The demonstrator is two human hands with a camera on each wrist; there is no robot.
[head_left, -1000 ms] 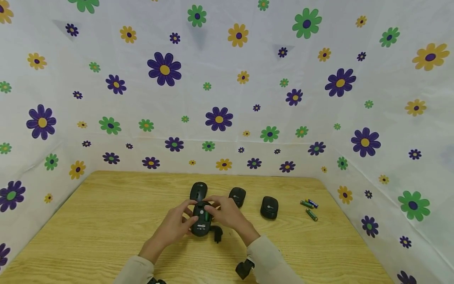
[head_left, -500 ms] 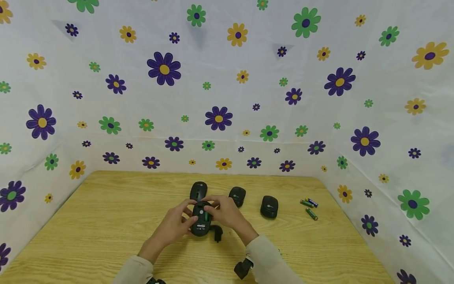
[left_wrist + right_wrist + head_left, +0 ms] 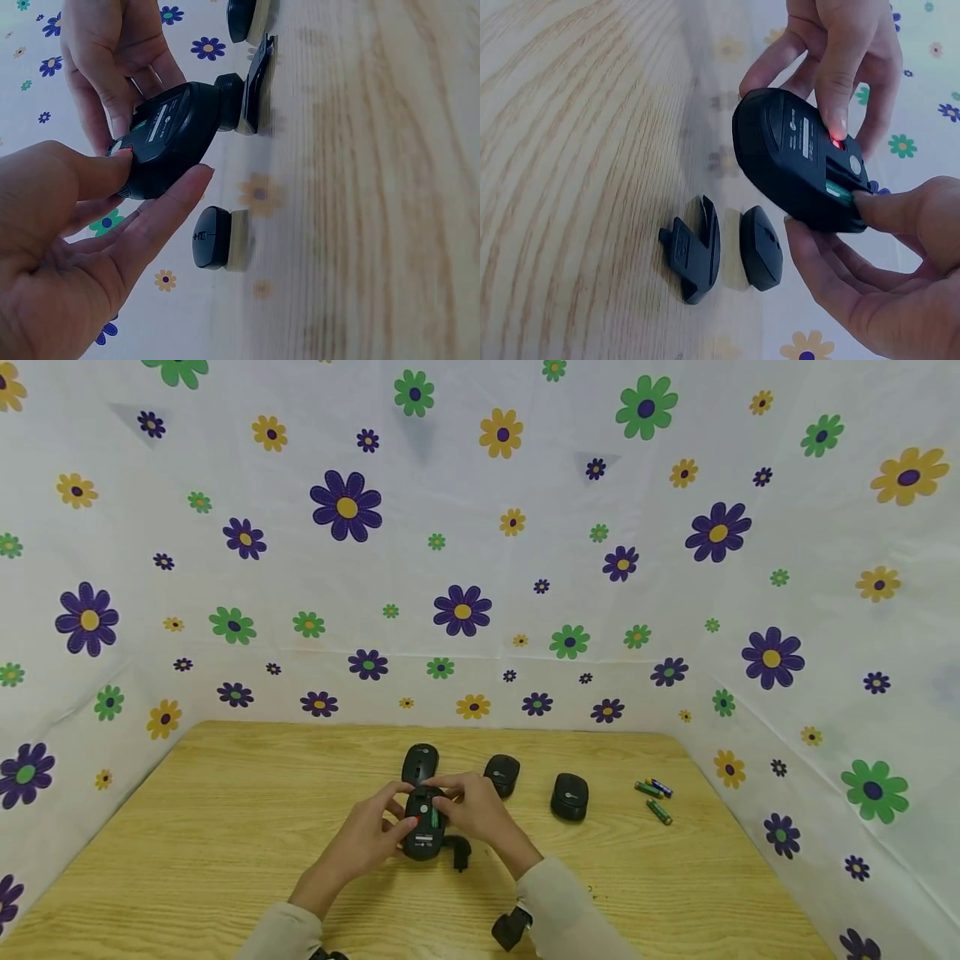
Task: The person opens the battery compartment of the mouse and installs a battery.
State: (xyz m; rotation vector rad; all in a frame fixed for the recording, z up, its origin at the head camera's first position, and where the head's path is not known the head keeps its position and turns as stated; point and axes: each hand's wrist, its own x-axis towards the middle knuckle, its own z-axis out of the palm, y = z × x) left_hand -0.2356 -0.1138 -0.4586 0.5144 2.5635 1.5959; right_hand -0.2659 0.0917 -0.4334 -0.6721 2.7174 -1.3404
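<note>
A black computer mouse [image 3: 422, 847] is held underside up above the table by both hands. My left hand [image 3: 363, 835] grips its left side, thumb beside a glowing red light [image 3: 837, 142] on the underside. On the opposite side my right hand [image 3: 480, 810] holds the mouse, its thumb on the end of a green battery [image 3: 838, 192] in the uncovered battery slot. The black mouse cover [image 3: 694, 259] lies on the table below, partly behind the held mouse in the head view.
Three more black mice stand on the wooden table [image 3: 225, 827]: one just behind the hands [image 3: 420, 762], another mouse [image 3: 502, 774] near the right hand, a third mouse [image 3: 570, 797] further right. Several loose batteries [image 3: 659, 812] lie at the right. Flowered cloth [image 3: 465, 560] encloses the back and sides.
A red light now shows beside my left thumb on the mouse's underside. Both hands keep almost the same place and grip.
</note>
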